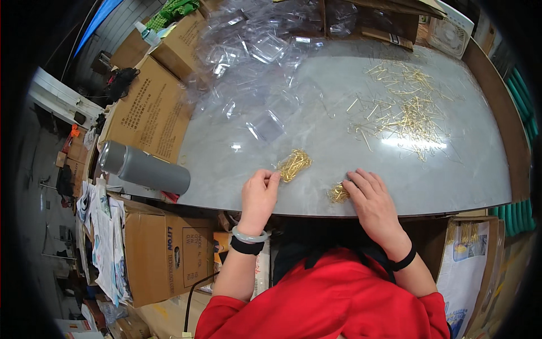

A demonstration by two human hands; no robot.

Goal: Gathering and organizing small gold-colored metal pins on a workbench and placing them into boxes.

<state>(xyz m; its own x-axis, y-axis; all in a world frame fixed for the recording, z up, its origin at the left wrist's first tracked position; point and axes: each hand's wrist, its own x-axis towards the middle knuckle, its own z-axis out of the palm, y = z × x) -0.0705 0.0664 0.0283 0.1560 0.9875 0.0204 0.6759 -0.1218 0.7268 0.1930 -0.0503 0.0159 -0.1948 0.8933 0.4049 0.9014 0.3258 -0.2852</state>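
Observation:
My left hand is closed in a pinch beside a neat heap of gold wire hooks on the grey table. Whether anything is between its fingertips is too small to make out. Close to the front edge, my right hand lies with fingers stretched out, touching a smaller clump of gold hooks. Farther back on the right, many loose gold hooks are scattered across the tabletop.
Clear plastic boxes pile up at the back left. A grey bottle lies at the left edge by a cardboard carton. At the far right corner is a white fan. An open box stands below the table on the right.

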